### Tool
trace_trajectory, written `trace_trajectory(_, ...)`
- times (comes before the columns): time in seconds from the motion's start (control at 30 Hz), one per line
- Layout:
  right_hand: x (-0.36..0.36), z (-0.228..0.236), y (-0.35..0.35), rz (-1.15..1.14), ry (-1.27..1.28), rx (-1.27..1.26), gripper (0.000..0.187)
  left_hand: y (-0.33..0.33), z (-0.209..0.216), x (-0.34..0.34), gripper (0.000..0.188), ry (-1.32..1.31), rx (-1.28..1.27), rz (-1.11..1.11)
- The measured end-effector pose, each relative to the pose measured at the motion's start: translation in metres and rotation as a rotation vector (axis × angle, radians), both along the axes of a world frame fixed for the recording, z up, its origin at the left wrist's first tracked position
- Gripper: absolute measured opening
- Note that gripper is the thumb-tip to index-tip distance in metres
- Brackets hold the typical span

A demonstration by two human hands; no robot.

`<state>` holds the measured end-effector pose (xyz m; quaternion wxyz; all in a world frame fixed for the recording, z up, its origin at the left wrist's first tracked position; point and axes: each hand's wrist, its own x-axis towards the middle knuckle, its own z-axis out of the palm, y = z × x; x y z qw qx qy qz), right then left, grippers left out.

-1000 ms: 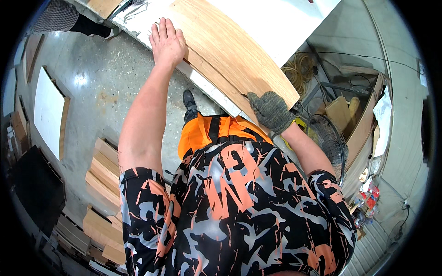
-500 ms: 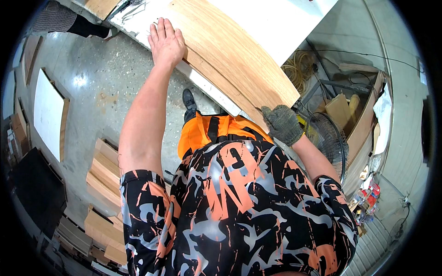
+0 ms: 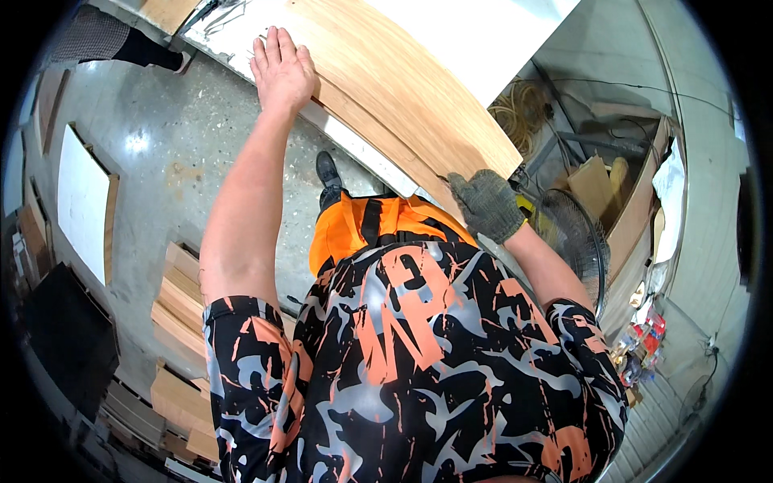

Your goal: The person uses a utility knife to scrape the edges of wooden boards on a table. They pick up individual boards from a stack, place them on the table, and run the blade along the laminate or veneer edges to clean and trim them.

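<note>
A wide wood-grain board (image 3: 403,80) with a bowed far edge lies on a white-topped table. Along its near side runs a narrower wooden strip (image 3: 366,121). My bare left hand (image 3: 283,74) is open, its fingers stretched out, at the strip's left end by the table edge. My right hand (image 3: 487,205), in a dark grey knitted glove, is at the strip's right end, close to the board's corner. Its fingers are drawn together, and a small dark tip shows just beyond them. The glove hides what they hold.
A black wire fan guard (image 3: 568,229) stands right of my gloved hand, beside a bin of wood offcuts (image 3: 592,185). Coiled hose (image 3: 515,117) lies beyond it. A white panel (image 3: 82,205) and stacked boards (image 3: 179,302) are on the left. Another person's leg (image 3: 149,52) shows far left.
My gloved right hand has moved slightly away from me and to the left along the strip. My left hand has shifted a little to the left and stays flat.
</note>
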<state>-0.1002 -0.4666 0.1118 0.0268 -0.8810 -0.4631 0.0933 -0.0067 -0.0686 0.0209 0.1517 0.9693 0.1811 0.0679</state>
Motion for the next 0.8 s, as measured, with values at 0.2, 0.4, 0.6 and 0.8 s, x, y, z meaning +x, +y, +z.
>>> trace_trajectory(0.2,-0.016,0.012,-0.028,-0.011,0.064,0.013,0.046,0.0,0.0,-0.001,0.064,0.018,0.011,0.005)
trace_trajectory(0.4,-0.011,0.011,-0.025,0.006,0.092,0.1,0.043,0.0,0.002,0.0,0.064,0.024,0.015,0.004)
trace_trajectory(0.6,-0.005,0.0,-0.014,-0.001,0.036,0.007,0.038,0.003,-0.004,0.0,0.062,-0.074,0.037,-0.028)
trace_trajectory(0.8,-0.018,0.015,-0.033,0.005,0.101,-0.108,0.053,0.003,-0.006,0.0,0.062,-0.057,0.034,-0.024)
